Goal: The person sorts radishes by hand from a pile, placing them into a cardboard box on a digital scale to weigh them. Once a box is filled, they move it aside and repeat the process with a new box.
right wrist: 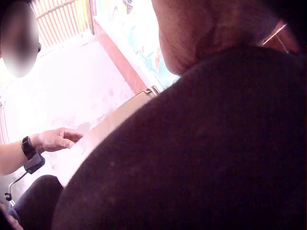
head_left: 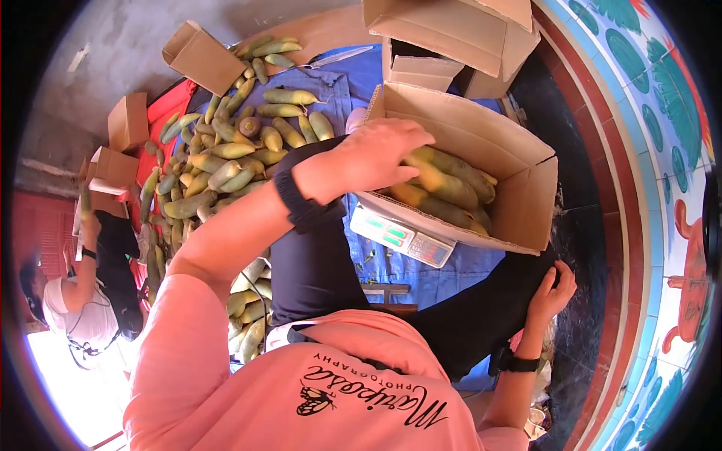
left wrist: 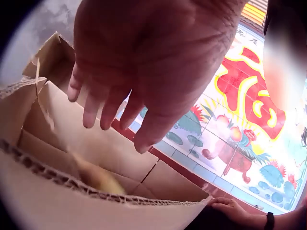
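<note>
My left hand (head_left: 380,154) is over the near left rim of an open cardboard box (head_left: 526,203), its fingers extended and nothing in its grip. Several long yellow-green radishes (head_left: 455,177) lie inside the box, close by the fingertips. In the left wrist view the palm and spread fingers of the left hand (left wrist: 144,72) hang above the box opening. Under the box shows a white digital scale (head_left: 402,235) with lit green displays. My right hand (head_left: 553,293) rests on my right knee beside the box, holding nothing.
A large heap of radishes (head_left: 233,158) covers the blue sheet (head_left: 342,90) to the left. More cardboard boxes (head_left: 207,60) stand around it, with larger ones (head_left: 451,34) behind. Another person (head_left: 83,301) at far left holds up a radish. A tiled wall (head_left: 669,248) borders the right.
</note>
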`<state>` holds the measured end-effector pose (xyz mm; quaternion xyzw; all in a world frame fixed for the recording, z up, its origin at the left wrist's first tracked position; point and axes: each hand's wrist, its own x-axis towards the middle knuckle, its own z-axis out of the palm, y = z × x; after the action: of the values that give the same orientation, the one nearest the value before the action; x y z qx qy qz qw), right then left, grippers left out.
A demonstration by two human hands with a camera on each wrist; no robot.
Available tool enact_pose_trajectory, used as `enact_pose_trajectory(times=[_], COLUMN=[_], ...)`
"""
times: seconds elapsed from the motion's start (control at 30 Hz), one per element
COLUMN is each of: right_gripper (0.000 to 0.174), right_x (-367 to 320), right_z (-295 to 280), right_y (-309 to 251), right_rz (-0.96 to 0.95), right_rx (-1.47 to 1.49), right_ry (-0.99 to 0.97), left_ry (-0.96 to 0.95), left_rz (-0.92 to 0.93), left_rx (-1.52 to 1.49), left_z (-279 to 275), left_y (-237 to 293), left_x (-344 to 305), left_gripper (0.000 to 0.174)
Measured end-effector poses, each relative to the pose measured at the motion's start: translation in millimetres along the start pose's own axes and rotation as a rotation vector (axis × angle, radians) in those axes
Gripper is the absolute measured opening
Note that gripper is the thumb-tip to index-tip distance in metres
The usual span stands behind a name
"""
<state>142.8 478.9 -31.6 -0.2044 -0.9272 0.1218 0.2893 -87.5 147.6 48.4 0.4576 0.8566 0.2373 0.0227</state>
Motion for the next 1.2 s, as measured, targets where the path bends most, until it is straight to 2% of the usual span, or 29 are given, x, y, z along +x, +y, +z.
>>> enact_pose_trajectory(times=[0.13, 0.2, 0.27, 0.33, 0.47, 0.6, 0.63, 0.77, 0.87, 1.2], right_gripper=[0.015, 0.015, 0.015, 0.015, 0.016, 0.016, 0.017, 0.017, 0.017, 0.019], right_x=[2, 1, 1, 1, 0, 0, 0, 0, 0, -1], right_z=[0, 1, 3, 2, 3, 4, 4, 7, 8, 9], right_y=[-2, -1, 1, -1, -2, 1, -1, 1, -2, -3], right_rz=[-0.002, 0.005, 0.001, -0.008, -0.017, -0.038, -0.036, -0.03, -0.046, -0.068], right_rx=[-0.004, -0.002, -0.022, -0.023, -0.039, -0.078, -0.086, -0.118, -0.122, -0.157], right_ry=[-0.004, -0.007, -0.012, -0.006, -0.003, -0.019, -0.015, -0.012, -0.013, -0.013], left_ry=[0.077, 0.224, 0.242, 0.355, 0.411, 0.419, 0.362, 0.309, 0.269, 0.262], left_rz=[-0.069, -0.17, -0.241, -0.297, -0.383, -0.379, -0.35, -0.276, -0.293, -0.294], left_rx=[-0.085, -0.115, -0.117, -0.077, 0.062, 0.101, 0.174, 0.199, 0.312, 0.33], left_z=[-18, -25, -28, -28, -19, 2, 4, 2, 4, 10], left_y=[1, -1, -10, -17, -24, -34, -34, -34, -29, -31], left_x=[-35, -55, -75, -93, -121, -139, -140, -145, -147, -148], left_gripper=[0.035, 0.031, 0.027, 0.025, 0.024, 0.033, 0.039, 0.047, 0.05, 0.052])
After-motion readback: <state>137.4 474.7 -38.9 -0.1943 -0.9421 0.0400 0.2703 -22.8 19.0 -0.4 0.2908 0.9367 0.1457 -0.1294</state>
